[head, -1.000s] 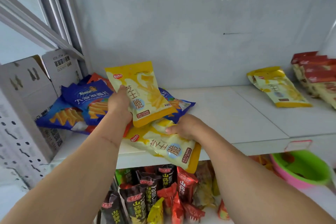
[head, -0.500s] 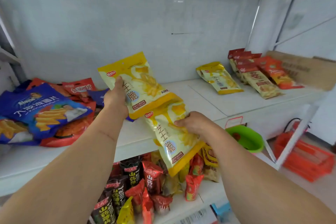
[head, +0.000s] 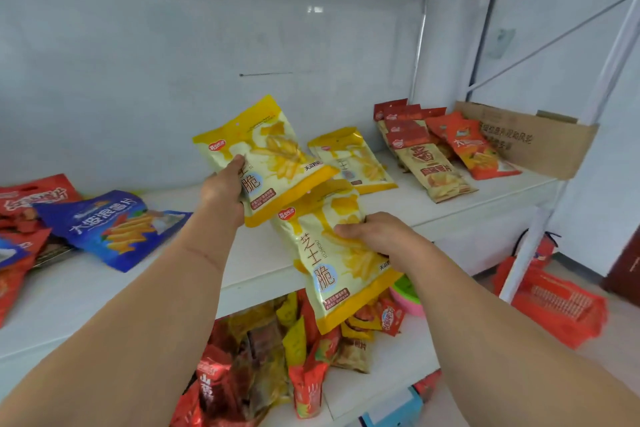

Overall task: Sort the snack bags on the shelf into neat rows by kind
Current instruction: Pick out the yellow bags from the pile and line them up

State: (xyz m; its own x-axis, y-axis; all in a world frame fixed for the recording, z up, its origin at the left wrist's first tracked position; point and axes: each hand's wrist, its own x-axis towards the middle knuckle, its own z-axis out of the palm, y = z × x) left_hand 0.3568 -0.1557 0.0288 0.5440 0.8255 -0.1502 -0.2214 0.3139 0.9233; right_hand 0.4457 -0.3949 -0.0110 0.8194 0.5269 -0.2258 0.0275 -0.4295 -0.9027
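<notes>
My left hand grips a yellow snack bag held up over the white shelf. My right hand grips a second yellow snack bag that hangs past the shelf's front edge. A third yellow bag lies flat on the shelf further right. Beyond it lies a row of red-topped bags and an orange-red bag. At the left lie a blue bag and red bags in a loose pile.
A brown cardboard box stands at the shelf's right end beside the white upright post. The lower shelf holds a heap of mixed bags and a green-pink bowl. Red baskets sit on the floor at the right.
The view has swung right, away from the blue and red pile. Both hands have carried their yellow bags rightward, closer to the yellow bag lying on the shelf.
</notes>
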